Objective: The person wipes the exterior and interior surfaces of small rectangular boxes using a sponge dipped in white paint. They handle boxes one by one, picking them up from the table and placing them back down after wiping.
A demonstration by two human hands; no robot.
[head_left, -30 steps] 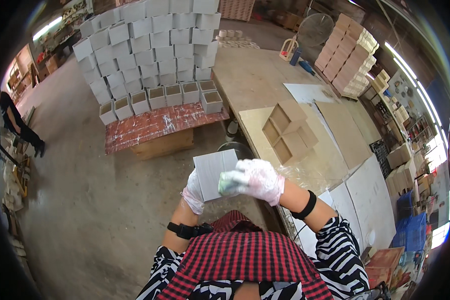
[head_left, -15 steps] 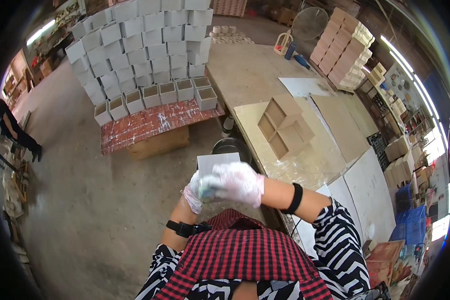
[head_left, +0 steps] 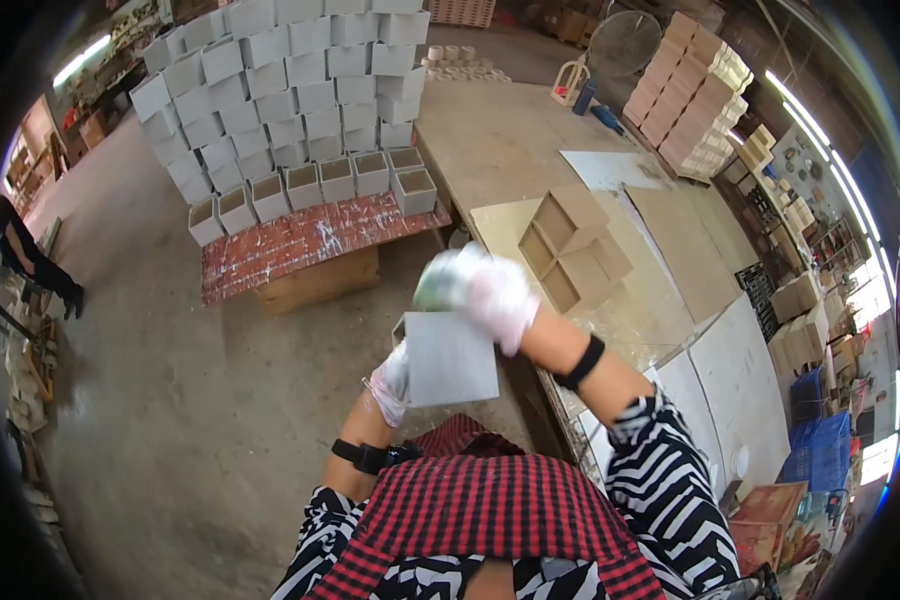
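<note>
A light grey square box (head_left: 452, 360) hangs in front of me, one smooth side turned up. My left hand (head_left: 393, 383), in a white stained glove, grips the box from its left side; some fingers are hidden behind or inside it. My gloved right hand (head_left: 492, 292) is at the box's far edge, smeared by motion. Its fingers are closed round a greenish sponge-like pad (head_left: 436, 281), too blurred to make out sharply. Whether the pad touches the box cannot be told.
A tall stack of grey-white boxes (head_left: 270, 95) rises behind a paint-splashed red board (head_left: 300, 245). At right, a worktable (head_left: 510, 130) bears unpainted brown boxes (head_left: 575, 245). Another person (head_left: 30, 255) is at the far left. A fan (head_left: 623, 45) and stacked goods stand farther back.
My right hand has moved away from me and slightly right, across the box to its far edge. More of the box's upper side now shows. The left hand has hardly moved.
</note>
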